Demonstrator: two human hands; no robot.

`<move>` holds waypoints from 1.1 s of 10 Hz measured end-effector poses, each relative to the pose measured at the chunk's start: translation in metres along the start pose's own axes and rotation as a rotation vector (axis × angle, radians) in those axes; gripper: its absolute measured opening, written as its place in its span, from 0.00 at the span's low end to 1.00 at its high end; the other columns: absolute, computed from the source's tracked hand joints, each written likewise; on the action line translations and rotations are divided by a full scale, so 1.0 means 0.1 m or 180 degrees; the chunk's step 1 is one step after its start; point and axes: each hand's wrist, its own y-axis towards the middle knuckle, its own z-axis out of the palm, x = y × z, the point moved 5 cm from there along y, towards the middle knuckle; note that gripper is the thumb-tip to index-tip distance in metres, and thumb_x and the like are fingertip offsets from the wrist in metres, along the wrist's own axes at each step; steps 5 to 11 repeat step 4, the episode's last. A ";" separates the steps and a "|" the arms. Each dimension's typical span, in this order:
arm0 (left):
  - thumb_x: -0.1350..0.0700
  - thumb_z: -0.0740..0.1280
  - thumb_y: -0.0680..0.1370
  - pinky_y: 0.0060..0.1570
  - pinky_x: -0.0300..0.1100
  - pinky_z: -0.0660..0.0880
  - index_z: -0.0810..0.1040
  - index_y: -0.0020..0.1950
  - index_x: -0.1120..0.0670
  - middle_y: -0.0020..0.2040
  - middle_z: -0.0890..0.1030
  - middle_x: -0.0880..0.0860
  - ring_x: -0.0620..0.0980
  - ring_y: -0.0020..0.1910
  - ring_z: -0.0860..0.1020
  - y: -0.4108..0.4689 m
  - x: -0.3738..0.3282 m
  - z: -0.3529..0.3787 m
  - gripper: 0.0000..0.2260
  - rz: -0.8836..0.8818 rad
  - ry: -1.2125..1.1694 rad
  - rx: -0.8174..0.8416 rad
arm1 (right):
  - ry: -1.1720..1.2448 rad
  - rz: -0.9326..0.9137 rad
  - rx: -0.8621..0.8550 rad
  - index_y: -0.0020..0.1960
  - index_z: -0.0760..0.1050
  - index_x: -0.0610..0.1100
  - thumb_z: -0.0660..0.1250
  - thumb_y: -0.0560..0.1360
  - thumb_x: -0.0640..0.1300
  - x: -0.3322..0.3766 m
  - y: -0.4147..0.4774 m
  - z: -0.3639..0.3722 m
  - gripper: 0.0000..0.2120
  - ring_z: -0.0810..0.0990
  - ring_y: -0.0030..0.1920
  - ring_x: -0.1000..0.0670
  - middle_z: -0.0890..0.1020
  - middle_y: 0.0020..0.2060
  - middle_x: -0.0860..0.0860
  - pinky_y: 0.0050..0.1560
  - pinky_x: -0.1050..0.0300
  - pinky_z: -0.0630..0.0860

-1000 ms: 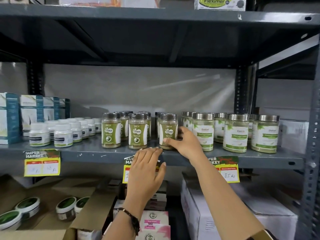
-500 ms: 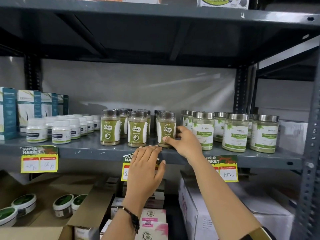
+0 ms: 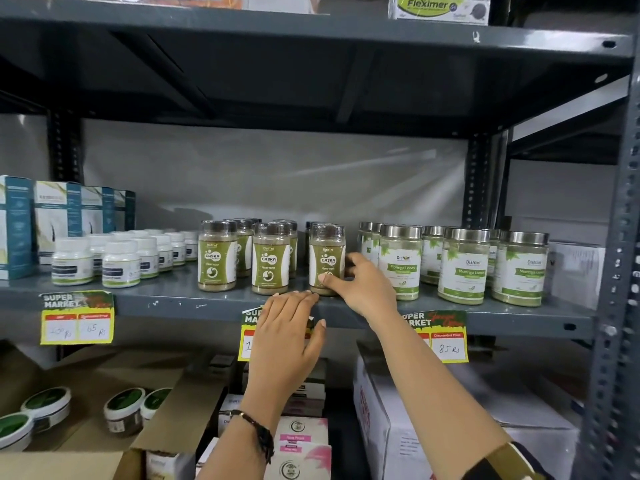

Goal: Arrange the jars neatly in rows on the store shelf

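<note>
Green-labelled Gaska jars with dark lids stand in three short rows on the grey shelf [image 3: 166,299]. My right hand [image 3: 363,289] grips the base of the front right Gaska jar [image 3: 326,252], thumb on its front, fingers behind it. The front left Gaska jar [image 3: 217,259] and front middle Gaska jar [image 3: 270,263] stand free. My left hand [image 3: 285,337] rests flat against the shelf's front edge below them, fingers together, holding nothing. Wider Moringa jars [image 3: 400,266] with steel lids stand in rows just right of my right hand.
Small white bottles [image 3: 119,263] and teal boxes [image 3: 57,216] fill the shelf's left end. A white box [image 3: 576,271] sits at the far right by the upright post [image 3: 620,271]. Price tags [image 3: 77,318] hang from the edge. Cartons with tubs lie below.
The view has shifted slightly. My right hand keeps its hold on the front right Gaska jar, and my left hand stays on the shelf edge.
</note>
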 end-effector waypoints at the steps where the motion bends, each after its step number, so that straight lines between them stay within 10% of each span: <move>1: 0.49 0.58 0.75 0.64 0.44 0.60 0.76 0.60 0.55 0.56 0.79 0.50 0.49 0.58 0.73 0.00 -0.01 0.00 0.18 0.0021 0.0042 0.0022 | -0.0018 -0.0002 0.0008 0.61 0.70 0.50 0.68 0.70 0.59 0.00 0.00 0.00 0.23 0.80 0.54 0.48 0.82 0.55 0.52 0.51 0.48 0.77; 3: 0.46 0.57 0.76 0.64 0.46 0.62 0.76 0.61 0.55 0.57 0.79 0.51 0.50 0.59 0.73 0.04 -0.05 -0.03 0.20 0.0045 0.0259 0.0062 | 0.0583 -0.0249 -0.0063 0.73 0.60 0.44 0.72 0.70 0.53 0.08 -0.20 -0.25 0.37 0.75 0.63 0.48 0.74 0.66 0.46 0.61 0.51 0.74; 4: 0.44 0.56 0.77 0.67 0.47 0.58 0.73 0.64 0.57 0.61 0.77 0.54 0.52 0.62 0.72 0.10 -0.12 -0.05 0.23 0.0042 0.0516 -0.0007 | 0.1485 -0.0569 -0.0581 0.64 0.73 0.47 0.73 0.70 0.45 0.17 -0.67 -0.77 0.24 0.79 0.57 0.56 0.81 0.58 0.49 0.51 0.65 0.76; 11: 0.44 0.56 0.77 0.67 0.47 0.58 0.73 0.64 0.57 0.61 0.77 0.54 0.52 0.62 0.72 0.10 -0.12 -0.05 0.23 0.0042 0.0516 -0.0007 | 0.1485 -0.0569 -0.0581 0.64 0.73 0.47 0.73 0.70 0.45 0.17 -0.67 -0.77 0.24 0.79 0.57 0.56 0.81 0.58 0.49 0.51 0.65 0.76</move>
